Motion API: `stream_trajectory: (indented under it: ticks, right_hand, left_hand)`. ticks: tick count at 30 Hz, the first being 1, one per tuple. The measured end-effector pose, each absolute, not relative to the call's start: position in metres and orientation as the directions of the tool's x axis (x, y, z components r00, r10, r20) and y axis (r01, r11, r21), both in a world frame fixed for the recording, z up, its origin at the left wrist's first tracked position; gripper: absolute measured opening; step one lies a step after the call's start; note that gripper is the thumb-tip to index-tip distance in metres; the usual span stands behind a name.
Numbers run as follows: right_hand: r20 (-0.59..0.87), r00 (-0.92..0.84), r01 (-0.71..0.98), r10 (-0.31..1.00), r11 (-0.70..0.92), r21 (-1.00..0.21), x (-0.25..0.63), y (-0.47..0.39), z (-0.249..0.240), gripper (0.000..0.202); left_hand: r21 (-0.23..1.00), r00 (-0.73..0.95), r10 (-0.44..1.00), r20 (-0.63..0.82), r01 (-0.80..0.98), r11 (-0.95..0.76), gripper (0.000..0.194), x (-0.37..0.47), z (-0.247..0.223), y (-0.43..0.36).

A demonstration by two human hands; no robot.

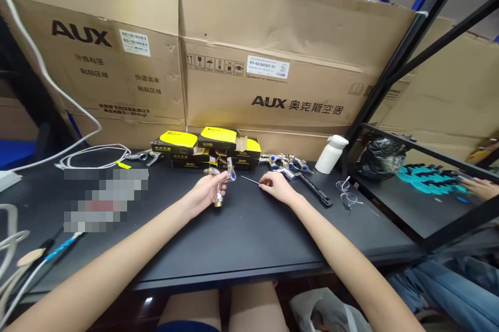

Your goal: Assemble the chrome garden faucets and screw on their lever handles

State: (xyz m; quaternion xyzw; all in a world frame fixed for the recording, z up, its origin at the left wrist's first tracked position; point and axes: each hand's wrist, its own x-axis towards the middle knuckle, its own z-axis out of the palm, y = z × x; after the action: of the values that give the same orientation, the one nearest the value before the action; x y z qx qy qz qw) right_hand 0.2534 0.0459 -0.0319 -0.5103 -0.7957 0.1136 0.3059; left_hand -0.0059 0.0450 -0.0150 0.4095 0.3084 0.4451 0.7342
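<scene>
My left hand [206,193] is closed round a chrome tap valve [219,194], held a little above the black table. Its handle carries a blue dot and points up; a brass-coloured end faces down. My right hand [276,187] pinches one end of a thin metal rod [250,180], whose free tip points left toward the valve without touching it. The rod's other end is hidden in my fingers, so its exact kind cannot be made out. Behind my right hand lie several more chrome tap valves [286,161] with blue dots.
Yellow and black boxes [218,140] are stacked at the back. An adjustable wrench [315,189], glasses [349,196] and a white bottle [330,155] stand or lie to the right. A power strip [105,202] and cables are at left. Beyond the rack frame, another person's hand [481,186] shows.
</scene>
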Motion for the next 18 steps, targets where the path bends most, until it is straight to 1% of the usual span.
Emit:
stream_trajectory:
  ticks: [2,5,7,9,11,13,15,18]
  right_hand:
    - [0.416,-0.223,0.769,0.881,0.421,-0.48,0.253,0.05,-0.033,0.012]
    - [0.485,-0.069,0.815,0.872,0.33,-0.477,0.268,0.053,-0.023,0.022]
    - [0.52,0.075,0.846,0.851,0.221,-0.485,0.293,0.051,-0.011,0.03]
    - [0.522,0.228,0.867,0.822,0.073,-0.493,0.326,0.045,0.002,0.037]
    - [0.476,0.345,0.868,0.809,-0.082,-0.49,0.358,0.034,0.009,0.037]
    - [0.391,0.408,0.862,0.825,-0.207,-0.463,0.381,0.022,0.006,0.03]
    - [0.303,0.427,0.861,0.852,-0.281,-0.424,0.392,0.011,-0.004,0.026]
    - [0.231,0.42,0.873,0.877,-0.322,-0.366,0.394,-0.003,-0.02,0.024]
  left_hand:
    - [0.878,0.403,0.912,-0.078,-0.406,0.254,0.024,-0.005,-0.017,0.047]
    - [0.869,0.382,0.922,-0.07,-0.43,0.244,0.023,-0.005,-0.019,0.051]
    - [0.86,0.363,0.929,-0.066,-0.451,0.237,0.022,-0.007,-0.019,0.054]
    - [0.849,0.342,0.937,-0.07,-0.474,0.236,0.02,-0.009,-0.018,0.057]
    - [0.836,0.318,0.944,-0.088,-0.492,0.244,0.016,-0.011,-0.016,0.058]
    - [0.826,0.295,0.949,-0.113,-0.503,0.255,0.012,-0.012,-0.014,0.058]
    - [0.822,0.273,0.952,-0.137,-0.506,0.263,0.011,-0.013,-0.013,0.056]
    - [0.824,0.241,0.956,-0.167,-0.499,0.269,0.012,-0.014,-0.012,0.052]
